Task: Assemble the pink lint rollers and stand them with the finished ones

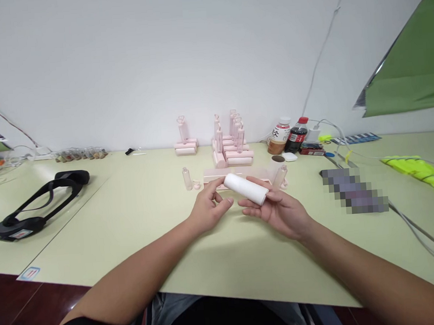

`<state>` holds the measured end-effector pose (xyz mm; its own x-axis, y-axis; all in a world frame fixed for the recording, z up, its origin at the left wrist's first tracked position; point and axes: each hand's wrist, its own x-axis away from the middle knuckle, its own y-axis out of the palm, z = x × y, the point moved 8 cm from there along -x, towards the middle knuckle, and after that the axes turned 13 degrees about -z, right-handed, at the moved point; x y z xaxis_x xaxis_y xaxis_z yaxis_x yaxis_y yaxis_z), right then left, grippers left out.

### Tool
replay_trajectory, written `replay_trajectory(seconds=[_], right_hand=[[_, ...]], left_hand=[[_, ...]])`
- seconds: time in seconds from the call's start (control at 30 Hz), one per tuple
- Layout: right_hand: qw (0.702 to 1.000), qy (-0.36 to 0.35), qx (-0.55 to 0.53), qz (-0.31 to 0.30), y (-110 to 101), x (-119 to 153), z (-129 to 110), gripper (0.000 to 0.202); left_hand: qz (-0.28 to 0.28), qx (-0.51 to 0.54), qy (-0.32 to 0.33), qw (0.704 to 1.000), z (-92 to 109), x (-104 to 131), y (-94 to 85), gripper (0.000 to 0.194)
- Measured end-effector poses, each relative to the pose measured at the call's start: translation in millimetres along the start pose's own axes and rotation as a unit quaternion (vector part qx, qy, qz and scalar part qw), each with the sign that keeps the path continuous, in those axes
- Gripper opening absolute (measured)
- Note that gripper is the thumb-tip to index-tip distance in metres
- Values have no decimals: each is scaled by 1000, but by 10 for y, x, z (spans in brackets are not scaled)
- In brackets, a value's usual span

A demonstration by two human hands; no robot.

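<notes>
A plain white roll (245,189), which looks like a lint roller refill, is held tilted above the table. My right hand (282,210) grips its right end, with the thumb over the end and fingers behind and below. My left hand (210,207) touches the roll's left end with its index fingertip; the thumb stands apart from the roll. Just behind the hands lies a long pale-pink case (218,175), partly hidden. Left of it a small clear-pink handle (187,178) stands upright beside a small pink ring-like piece (196,184). Another pink handle (280,175) leans near my right hand.
Several pink rollers with upright handles (234,151) stand by the wall, one more (186,147) to their left. A milk-tea-coloured bottle (279,134) and a cola bottle (297,136) stand right. A black headset strap (43,204) lies left; cables (410,223) and neon-yellow pieces (418,170) lie right.
</notes>
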<state>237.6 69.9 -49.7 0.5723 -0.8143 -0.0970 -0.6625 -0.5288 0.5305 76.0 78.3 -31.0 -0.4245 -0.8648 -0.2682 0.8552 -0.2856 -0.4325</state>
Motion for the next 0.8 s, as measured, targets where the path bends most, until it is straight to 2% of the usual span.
replay_trajectory(seconds=[0.1, 0.2, 0.23, 0.3, 0.37, 0.43, 0.6, 0.8], right_hand=[[995, -1, 59, -79, 105, 32, 22, 72], [981, -1, 144, -129, 144, 45, 74, 89], [977, 1, 167, -130, 132, 40, 93, 89], [974, 4, 197, -114, 87, 24, 112, 85], [974, 0, 207, -98, 55, 9, 107, 80], [974, -6, 206, -90, 51, 2, 89, 76], [976, -10, 199, -85, 59, 11, 75, 75], [979, -7, 191, -72, -7, -5, 121, 77]], left_hand=[[-54, 49, -15, 997, -36, -10, 81, 55], [-124, 4, -5, 992, -5, -15, 193, 51], [-125, -42, 1, 991, 9, -21, 189, 49], [-91, -162, 0, 983, 18, -46, 113, 44], [-53, -281, -34, 958, -20, -79, 7, 42], [-55, -363, -88, 926, -103, -116, -62, 44], [-97, -447, -162, 874, -218, -162, -99, 45], [-102, -480, -188, 851, -239, -156, -65, 48]])
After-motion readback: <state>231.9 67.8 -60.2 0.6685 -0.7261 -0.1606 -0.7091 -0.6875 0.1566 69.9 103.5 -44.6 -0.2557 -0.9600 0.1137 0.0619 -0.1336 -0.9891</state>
